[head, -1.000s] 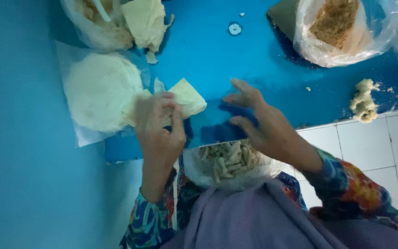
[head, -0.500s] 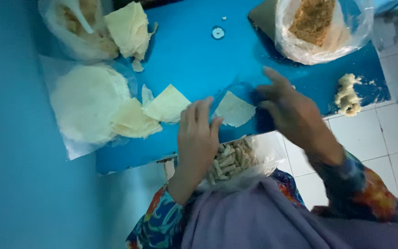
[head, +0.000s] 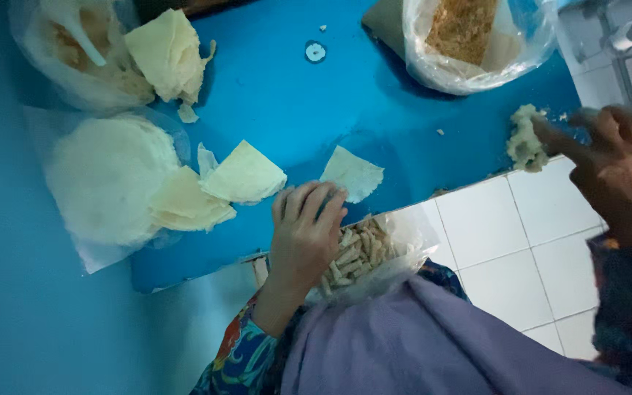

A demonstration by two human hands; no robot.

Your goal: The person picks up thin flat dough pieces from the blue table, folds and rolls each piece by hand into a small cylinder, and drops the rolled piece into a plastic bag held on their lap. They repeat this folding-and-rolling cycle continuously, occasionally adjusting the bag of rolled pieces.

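Note:
My left hand (head: 303, 235) rests palm down on the near edge of the blue table (head: 294, 102), fingers apart, just left of a small cut wrapper piece (head: 352, 174). Two more triangular wrapper pieces (head: 243, 174) lie to its left beside a round stack of pale wrappers (head: 107, 179) on clear plastic. My right hand (head: 618, 168) has reached to the table's right end, its fingertips touching a pale lump of filling paste (head: 524, 139). A plastic bag of small rolled pieces (head: 363, 252) sits in my lap under the left hand.
A clear bag of brown crumbs (head: 469, 36) stands at the back right. At the back left another bag (head: 74, 58) holds a spoon, with folded wrappers (head: 166, 55) on it. A small white cap (head: 316, 52) lies mid-table. White tiled floor (head: 506, 241) shows beyond the edge.
My right hand left the middle of the table and swung right to the paste lump. The left hand let go of the wrapper piece, which now lies flat, and settled at the table's edge.

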